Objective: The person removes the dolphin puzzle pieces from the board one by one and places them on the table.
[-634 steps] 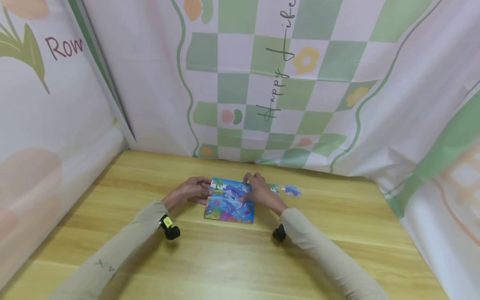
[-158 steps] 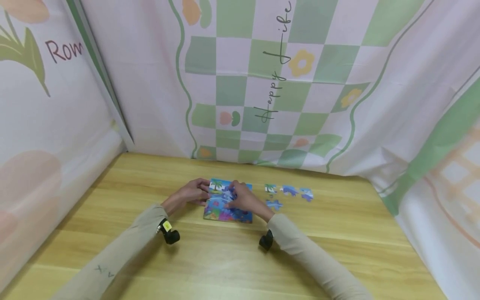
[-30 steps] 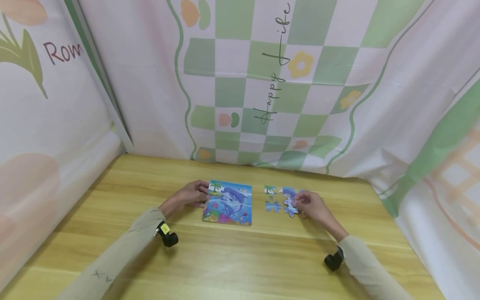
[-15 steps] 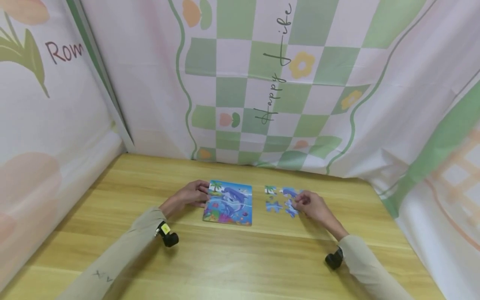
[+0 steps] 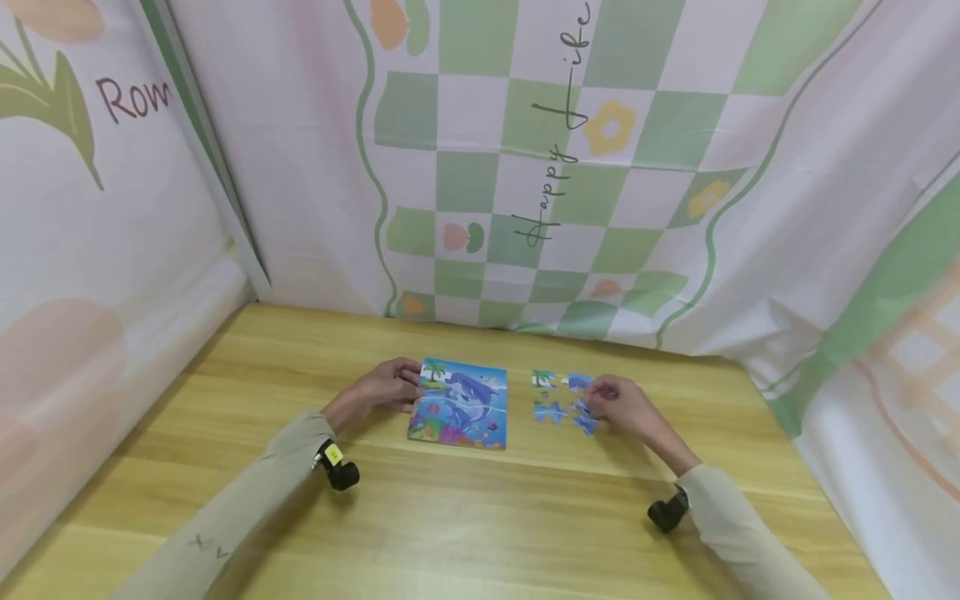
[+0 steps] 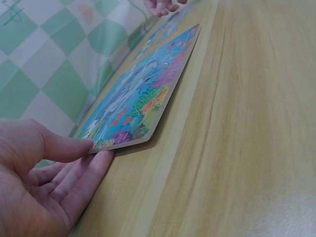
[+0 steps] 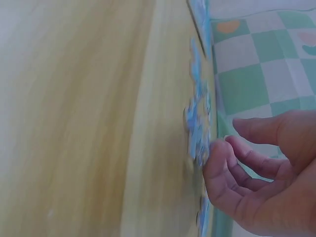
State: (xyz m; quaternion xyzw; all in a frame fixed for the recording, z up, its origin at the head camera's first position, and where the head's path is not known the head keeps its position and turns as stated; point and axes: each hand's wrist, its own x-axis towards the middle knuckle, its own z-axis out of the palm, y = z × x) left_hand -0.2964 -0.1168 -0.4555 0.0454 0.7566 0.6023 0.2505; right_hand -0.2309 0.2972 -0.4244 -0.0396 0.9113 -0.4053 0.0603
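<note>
My left hand holds a picture puzzle board by its left edge, thumb on top and fingers under it. The board shows dolphins, a palm tree and coral; in the left wrist view its near corner is slightly above the table. At the right, my right hand has its fingertips at a blue jigsaw piece. In the right wrist view, the thumb stands apart from the curled index finger, which touches the piece.
Other loose pieces lie between board and right hand: a palm-tree piece, a purple-blue piece and a light-blue piece. A checkered curtain hangs along the back edge of the wooden table.
Since the oldest frame more loose pieces have appeared right of the board. My right hand has moved from the board to them; lately the piece at its fingertips has turned slightly. My left hand has stayed.
</note>
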